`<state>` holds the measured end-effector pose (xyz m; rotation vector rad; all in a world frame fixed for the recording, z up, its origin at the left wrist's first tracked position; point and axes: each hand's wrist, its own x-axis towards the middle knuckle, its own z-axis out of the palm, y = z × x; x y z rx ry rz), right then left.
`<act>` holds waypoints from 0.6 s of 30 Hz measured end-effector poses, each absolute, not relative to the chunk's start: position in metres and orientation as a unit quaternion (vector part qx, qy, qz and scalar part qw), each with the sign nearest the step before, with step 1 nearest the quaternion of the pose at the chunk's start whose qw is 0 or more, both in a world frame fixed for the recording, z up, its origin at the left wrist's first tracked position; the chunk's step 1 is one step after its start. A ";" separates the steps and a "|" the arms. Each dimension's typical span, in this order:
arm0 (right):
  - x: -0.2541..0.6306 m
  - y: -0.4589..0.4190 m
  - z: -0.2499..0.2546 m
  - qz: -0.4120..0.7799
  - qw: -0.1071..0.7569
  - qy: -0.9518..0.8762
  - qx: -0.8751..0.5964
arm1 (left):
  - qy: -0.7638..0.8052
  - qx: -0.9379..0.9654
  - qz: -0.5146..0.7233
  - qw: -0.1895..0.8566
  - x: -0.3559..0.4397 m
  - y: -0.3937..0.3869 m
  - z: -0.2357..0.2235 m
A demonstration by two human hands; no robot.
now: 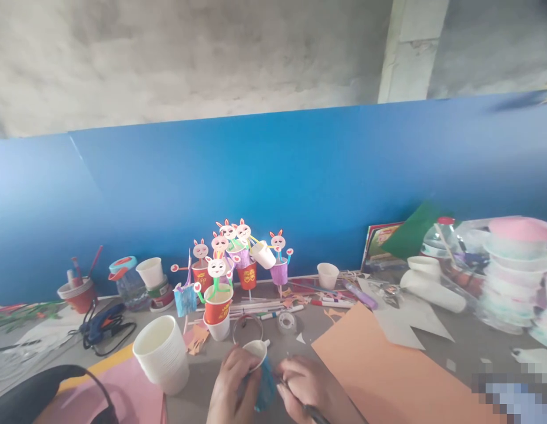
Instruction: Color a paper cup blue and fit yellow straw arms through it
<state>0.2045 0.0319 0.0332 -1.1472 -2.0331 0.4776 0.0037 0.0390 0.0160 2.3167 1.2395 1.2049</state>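
Observation:
My left hand (238, 380) is wrapped round a small white paper cup (267, 386) whose side is coloured blue; the cup's rim faces up and away from me. Close on its right, my right hand (306, 383) is closed on a dark pen-like tool (315, 414), its tip hidden by the fingers or near the cup's blue side. Whether the tip touches the cup I cannot tell. Beyond the hands lie a ring of clear tape (286, 322) and a thin round hoop (248, 330). Paper rabbit figures (217, 267) stand in red, purple and white cups behind them.
A stack of white paper cups (161, 353) stands left of my hands, beside pink paper (132, 386). Orange paper (388, 365) lies on the right. A glue gun (96, 327) with its cord is at the left; stacked pastel cups (516, 277) stand far right before a blue partition (335, 188).

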 end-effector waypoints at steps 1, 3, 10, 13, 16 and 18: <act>0.206 0.033 0.035 0.162 0.354 -0.815 -0.429 | 0.436 0.784 0.416 0.152 0.005 0.038 0.018; 0.208 0.030 0.044 0.143 0.335 -0.833 -0.416 | 0.444 0.765 0.428 0.185 0.008 0.037 0.020; 0.212 0.005 0.083 0.207 0.368 -0.759 -0.495 | 0.432 0.768 0.452 0.139 0.009 0.042 0.005; 0.210 0.004 0.077 0.283 0.397 -0.704 -0.517 | 0.399 0.790 0.462 0.058 0.006 0.046 -0.003; 0.203 0.007 0.059 0.377 0.419 -0.625 -0.541 | 0.373 0.825 0.424 -0.010 0.002 0.047 0.001; 0.195 0.010 0.044 0.437 0.455 -0.553 -0.544 | 0.368 0.839 0.399 -0.046 0.001 0.046 0.007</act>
